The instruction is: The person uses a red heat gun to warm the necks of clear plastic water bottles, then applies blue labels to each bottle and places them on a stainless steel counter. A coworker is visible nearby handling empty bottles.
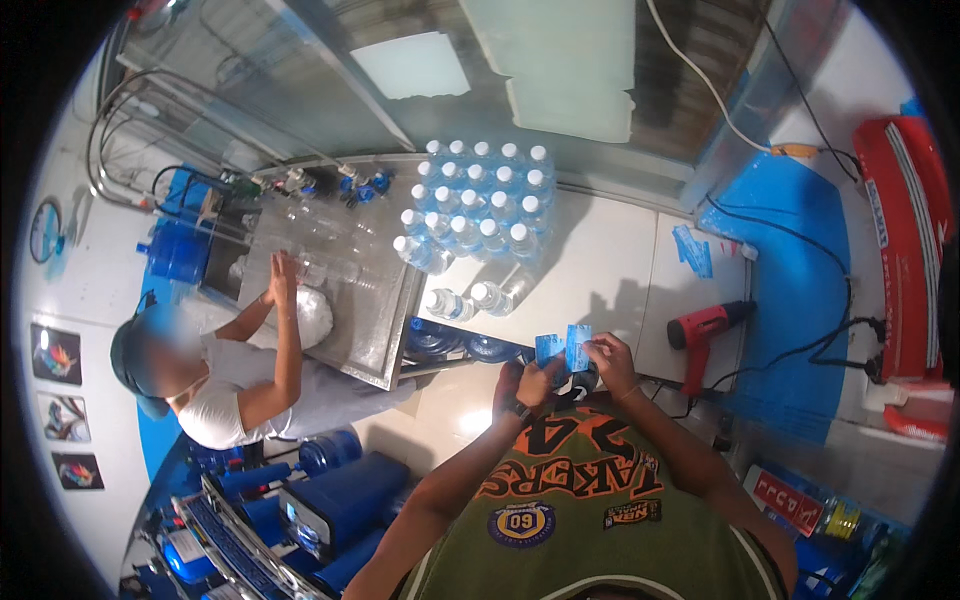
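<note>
My left hand (538, 384) grips several blue printed labels (549, 346) close to my body, below the edge of the white table (600, 255). Beside it my right hand (616, 363) pinches a single blue label (577, 346) by its right side. Both hands are nearest to two capped clear bottles at the table's front edge: a tilted one (448, 304) on the left and another (491, 298) next to it. Behind these stands a block of water bottles (480, 199) with white caps, in rows.
A red heat gun (701, 337) lies at the table's right, near more blue labels (694, 251). Black cables (795, 352) run along the blue wall. At left, a person (247, 375) works over a metal sink counter (382, 300) with clear bottles (330, 270). Large blue jugs (439, 341) sit underneath.
</note>
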The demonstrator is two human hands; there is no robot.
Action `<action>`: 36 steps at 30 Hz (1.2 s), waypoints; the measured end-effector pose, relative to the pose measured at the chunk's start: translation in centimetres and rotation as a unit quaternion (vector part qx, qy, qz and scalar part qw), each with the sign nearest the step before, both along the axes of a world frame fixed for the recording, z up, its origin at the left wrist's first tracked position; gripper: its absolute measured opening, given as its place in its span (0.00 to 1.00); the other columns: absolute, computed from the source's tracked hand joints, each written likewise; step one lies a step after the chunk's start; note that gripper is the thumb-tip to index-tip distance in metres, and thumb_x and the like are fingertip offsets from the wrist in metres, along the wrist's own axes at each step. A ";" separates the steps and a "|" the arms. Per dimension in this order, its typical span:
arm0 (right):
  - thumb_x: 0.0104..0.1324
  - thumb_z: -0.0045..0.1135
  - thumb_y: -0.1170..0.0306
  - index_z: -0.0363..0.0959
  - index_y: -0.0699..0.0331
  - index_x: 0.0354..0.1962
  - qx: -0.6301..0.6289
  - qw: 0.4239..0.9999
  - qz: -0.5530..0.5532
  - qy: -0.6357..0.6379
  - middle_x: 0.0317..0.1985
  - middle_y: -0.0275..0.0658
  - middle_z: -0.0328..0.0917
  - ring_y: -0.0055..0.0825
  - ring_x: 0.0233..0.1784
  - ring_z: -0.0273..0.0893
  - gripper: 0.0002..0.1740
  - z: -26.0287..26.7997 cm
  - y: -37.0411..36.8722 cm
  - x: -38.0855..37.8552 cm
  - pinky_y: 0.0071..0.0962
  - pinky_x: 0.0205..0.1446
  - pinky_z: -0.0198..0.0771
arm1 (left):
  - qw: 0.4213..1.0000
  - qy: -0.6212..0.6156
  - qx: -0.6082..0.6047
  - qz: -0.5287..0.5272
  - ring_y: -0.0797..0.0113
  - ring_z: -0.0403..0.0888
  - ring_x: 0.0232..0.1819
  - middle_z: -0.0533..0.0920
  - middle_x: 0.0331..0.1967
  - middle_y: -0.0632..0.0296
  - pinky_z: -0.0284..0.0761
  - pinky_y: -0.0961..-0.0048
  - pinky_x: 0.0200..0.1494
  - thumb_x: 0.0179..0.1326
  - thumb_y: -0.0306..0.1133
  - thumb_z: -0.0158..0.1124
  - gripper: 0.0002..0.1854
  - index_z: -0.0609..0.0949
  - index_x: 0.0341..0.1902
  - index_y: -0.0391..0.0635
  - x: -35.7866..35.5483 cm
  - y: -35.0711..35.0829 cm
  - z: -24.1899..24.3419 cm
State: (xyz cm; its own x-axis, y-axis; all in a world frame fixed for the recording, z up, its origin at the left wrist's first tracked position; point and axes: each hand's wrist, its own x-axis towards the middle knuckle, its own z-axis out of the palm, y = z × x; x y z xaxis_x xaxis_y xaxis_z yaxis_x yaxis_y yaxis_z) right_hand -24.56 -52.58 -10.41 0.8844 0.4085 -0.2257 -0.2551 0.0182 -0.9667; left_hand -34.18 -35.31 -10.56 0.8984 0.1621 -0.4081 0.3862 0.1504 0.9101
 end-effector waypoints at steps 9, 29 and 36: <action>0.67 0.72 0.67 0.80 0.68 0.43 -0.091 0.995 -0.046 0.014 0.35 0.34 0.83 0.17 0.37 0.77 0.15 0.8 2.5 -1.3 0.23 0.43 0.74 | 0.961 0.127 -0.238 -0.067 0.61 0.86 0.53 0.84 0.60 0.55 0.81 0.61 0.53 0.76 0.65 0.52 0.39 0.71 0.73 0.43 2.3 4.2 1.0; 0.73 0.61 0.62 0.60 0.69 0.73 -0.540 0.805 -0.240 -0.052 0.62 0.58 0.75 0.50 0.66 0.74 0.37 -5.0 -0.4 2.0 0.45 0.72 0.67 | 0.944 0.035 0.011 -0.327 0.55 0.71 0.74 0.74 0.72 0.45 0.68 0.63 0.72 0.76 0.58 0.57 0.41 0.68 0.78 0.37 4.2 6.4 -6.3; 0.57 0.70 0.66 0.63 0.67 0.68 -0.632 0.705 -0.307 -0.097 0.67 0.60 0.68 0.59 0.70 0.67 0.43 -8.0 -16.0 2.5 0.53 0.74 0.64 | 0.968 0.123 -0.027 -0.219 0.63 0.77 0.68 0.80 0.65 0.52 0.71 0.65 0.71 0.75 0.46 0.65 0.32 0.74 0.72 0.36 -0.2 11.4 -2.1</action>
State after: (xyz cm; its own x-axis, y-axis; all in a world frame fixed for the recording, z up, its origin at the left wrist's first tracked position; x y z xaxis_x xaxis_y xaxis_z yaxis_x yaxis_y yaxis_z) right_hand -22.03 -68.58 -18.36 0.8709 -0.4841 0.0841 -0.4352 -0.8395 -0.3254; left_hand -34.33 -23.95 -12.62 0.7511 -0.2397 -0.6152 0.6274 -0.0311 0.7781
